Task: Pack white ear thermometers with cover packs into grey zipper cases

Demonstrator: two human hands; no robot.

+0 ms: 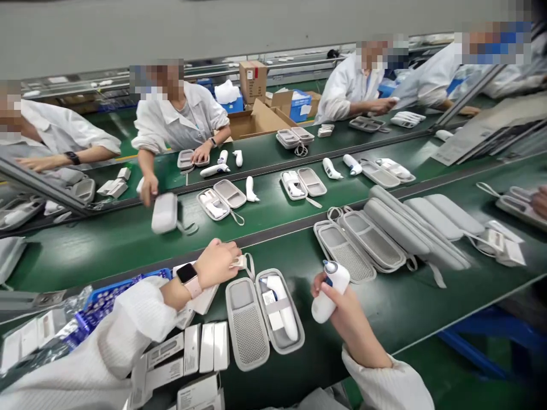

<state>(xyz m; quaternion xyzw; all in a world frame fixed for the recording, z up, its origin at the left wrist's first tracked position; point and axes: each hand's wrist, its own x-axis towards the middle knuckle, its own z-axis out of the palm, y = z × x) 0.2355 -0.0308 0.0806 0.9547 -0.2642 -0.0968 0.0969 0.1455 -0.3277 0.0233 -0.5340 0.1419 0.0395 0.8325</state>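
Observation:
My right hand [342,310] is closed round a white thermometer [331,289] with a blue button, held upright above the green table. My left hand [217,263], with a pink watch on the wrist, is curled over a small white piece [239,262] near the belt's edge. Between my hands lies an open grey case [245,324] with another white thermometer [282,307] strapped in its right half.
A row of open and shut grey cases [384,233] is stacked to the right. Small white boxes [200,347] and a blue crate [106,302] sit at my lower left. Across the green conveyor [128,239], several people in white coats handle cases and thermometers.

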